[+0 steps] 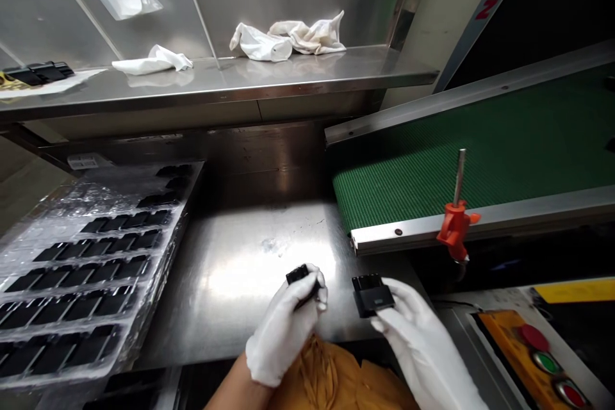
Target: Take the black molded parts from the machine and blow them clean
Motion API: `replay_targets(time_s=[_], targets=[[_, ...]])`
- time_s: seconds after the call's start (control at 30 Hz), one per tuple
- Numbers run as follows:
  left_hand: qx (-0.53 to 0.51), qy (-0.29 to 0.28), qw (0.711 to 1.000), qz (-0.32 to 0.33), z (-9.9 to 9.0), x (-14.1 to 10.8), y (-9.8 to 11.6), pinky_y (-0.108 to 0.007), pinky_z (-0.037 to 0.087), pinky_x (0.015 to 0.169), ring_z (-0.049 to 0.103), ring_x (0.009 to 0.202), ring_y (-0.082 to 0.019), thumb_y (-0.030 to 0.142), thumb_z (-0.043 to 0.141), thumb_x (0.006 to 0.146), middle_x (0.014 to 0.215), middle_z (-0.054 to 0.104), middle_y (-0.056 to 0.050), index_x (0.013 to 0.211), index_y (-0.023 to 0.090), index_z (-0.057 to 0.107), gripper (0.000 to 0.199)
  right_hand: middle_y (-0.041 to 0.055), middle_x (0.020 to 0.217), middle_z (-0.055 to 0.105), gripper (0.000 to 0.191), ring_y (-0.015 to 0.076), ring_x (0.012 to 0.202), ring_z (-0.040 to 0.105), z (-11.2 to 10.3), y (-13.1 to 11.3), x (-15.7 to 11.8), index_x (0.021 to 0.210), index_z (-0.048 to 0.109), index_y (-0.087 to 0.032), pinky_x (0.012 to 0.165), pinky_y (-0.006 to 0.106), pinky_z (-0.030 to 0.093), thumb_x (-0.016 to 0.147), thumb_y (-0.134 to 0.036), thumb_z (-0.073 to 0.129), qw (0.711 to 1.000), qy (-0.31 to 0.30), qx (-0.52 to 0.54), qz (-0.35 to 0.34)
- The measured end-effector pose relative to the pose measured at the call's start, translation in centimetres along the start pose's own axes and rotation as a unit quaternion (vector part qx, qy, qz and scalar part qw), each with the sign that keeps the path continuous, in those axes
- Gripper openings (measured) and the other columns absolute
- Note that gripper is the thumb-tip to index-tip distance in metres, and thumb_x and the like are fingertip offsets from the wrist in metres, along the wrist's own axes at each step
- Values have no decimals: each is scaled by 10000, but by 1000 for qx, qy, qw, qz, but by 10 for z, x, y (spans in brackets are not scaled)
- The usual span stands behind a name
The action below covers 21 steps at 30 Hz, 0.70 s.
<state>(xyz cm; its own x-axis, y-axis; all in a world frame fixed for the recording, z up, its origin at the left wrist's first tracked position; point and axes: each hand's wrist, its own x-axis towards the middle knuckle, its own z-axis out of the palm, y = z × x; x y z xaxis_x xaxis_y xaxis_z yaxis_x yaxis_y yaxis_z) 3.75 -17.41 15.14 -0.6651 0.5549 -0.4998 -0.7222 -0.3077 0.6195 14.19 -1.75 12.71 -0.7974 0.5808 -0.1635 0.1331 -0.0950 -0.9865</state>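
Observation:
Both of my hands wear white gloves and are raised above the front edge of the steel table [211,307]. My left hand [293,320] is closed round a small black part [297,274], whose far end sticks out past the fingers. To its right, my right hand [408,323] grips a wider black part [373,296] with a toothed far edge, between thumb and fingers. The two parts are apart. At the left, a clear plastic tray [122,339] holds rows of similar black parts.
A green conveyor belt [432,154] rises to the right, with an orange clamp [453,230] and upright rod on its rail. An orange button box [519,346] stands at lower right. White cloths [262,45] lie on the steel shelf [216,86] behind.

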Motion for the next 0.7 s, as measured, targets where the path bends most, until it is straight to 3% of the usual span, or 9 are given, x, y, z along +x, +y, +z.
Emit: replay_targets(time_s=[0.03,0.1,0.2,0.27,0.43,0.53,0.6,0.7], targets=[[-117,-15,992,-52,1,3,-4,-229,501,740,566,768,-109,274,641,844,892,588,-25,927,153,595,154,91,940,748,283,217,759,713,3,-4,0,1092,648,-199,617,315,627,831,-308,630,998,-32,28,48],[-317,-24,939,-133,2,7,-11,-210,513,771,590,812,-98,279,624,865,906,582,-26,894,149,556,150,121,1066,726,271,245,880,713,8,-6,-1,1070,647,-194,734,360,633,835,-327,625,986,-79,79,125],[-450,-13,874,-184,3,10,-20,-198,525,800,604,867,-94,265,616,878,912,573,-32,910,138,529,157,125,1096,715,287,258,974,697,13,6,1,1036,629,-199,807,379,617,800,-357,666,975,-79,125,167],[-432,-7,885,-173,2,10,-24,-189,530,751,596,837,-92,245,618,877,917,569,-36,936,128,537,154,106,1031,730,329,247,964,699,15,26,9,1017,613,-199,819,371,610,744,-349,719,983,-37,112,142],[-227,-17,970,-85,-10,13,-30,-187,510,701,569,811,-98,81,618,821,969,566,-56,959,106,593,143,93,946,736,273,240,910,704,8,88,40,990,622,-185,868,441,582,742,-294,652,998,34,-40,25],[-172,-15,983,-66,-19,18,-36,-181,489,711,566,844,-102,-8,637,732,957,561,-41,964,129,606,271,107,988,727,251,245,944,683,-1,114,50,977,674,-183,926,490,538,794,-228,508,976,45,-197,-81],[-161,-4,985,-61,-24,20,-39,-178,478,710,564,854,-102,-3,658,714,953,561,-30,959,156,604,297,104,993,725,296,246,953,672,-5,125,55,960,694,-188,925,487,531,793,-188,449,959,55,-247,-129],[-148,9,987,-58,-27,23,-42,-171,467,693,565,854,-102,19,674,717,952,563,-21,983,182,600,321,93,997,728,312,240,955,671,-9,140,63,972,695,-191,919,459,530,785,-177,447,961,63,-249,-104]])
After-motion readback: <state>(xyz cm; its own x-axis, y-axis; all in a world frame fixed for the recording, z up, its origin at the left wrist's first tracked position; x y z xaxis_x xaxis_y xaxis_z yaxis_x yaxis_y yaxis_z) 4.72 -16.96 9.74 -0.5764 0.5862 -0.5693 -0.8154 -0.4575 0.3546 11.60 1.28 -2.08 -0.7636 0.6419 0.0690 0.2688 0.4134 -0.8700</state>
